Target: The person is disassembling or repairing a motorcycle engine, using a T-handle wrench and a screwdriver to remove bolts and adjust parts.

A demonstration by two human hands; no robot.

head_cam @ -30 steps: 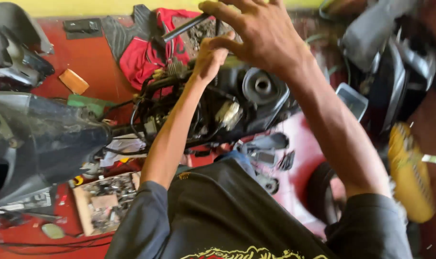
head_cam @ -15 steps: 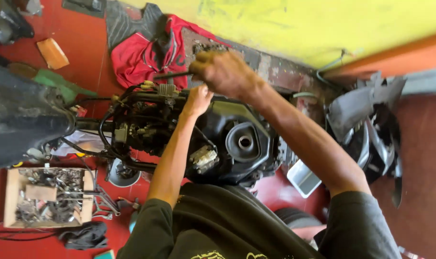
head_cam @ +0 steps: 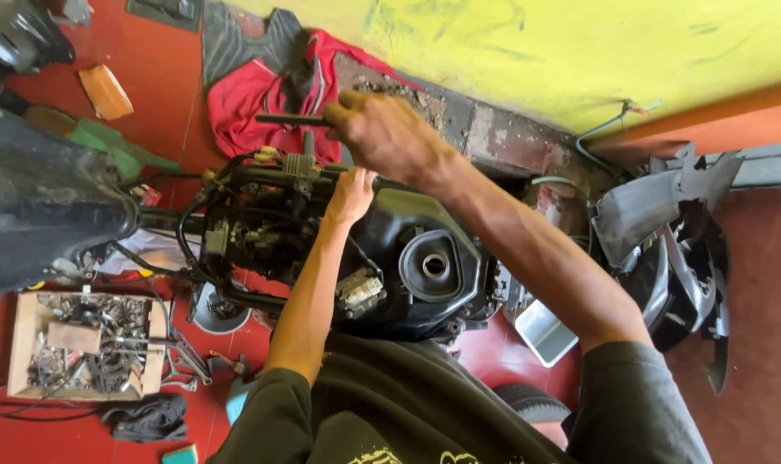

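Right hand (head_cam: 386, 133) clenched on a T-handle tool (head_cam: 291, 120), crossbar held level, shaft dropping straight down into the top of the frame (head_cam: 261, 215). Left hand (head_cam: 352, 193) sits just below it, fingers pressed against the frame beside the shaft; cannot tell if they're curled round anything or only bracing.

Work spot: upper front of the stripped scooter, among the black cables, left of the black tank (head_cam: 425, 258) with its open round filler neck.

To do this well, my read:
- keep the shaft plumb over the fastener, push down while turning, else the socket likely slips off
- left hand stays as the steady, close to the shaft but clear of the crossbar sweep
- cables crowd the shaft, keep them out of the turn

Around: wooden box (head_cam: 85, 344) of loose hardware on the red floor at lower left, well apart from both hands. Red jacket (head_cam: 253, 94) on the floor beyond the frame, by the yellow wall. Loose grey body panels (head_cam: 656, 215) to the right.
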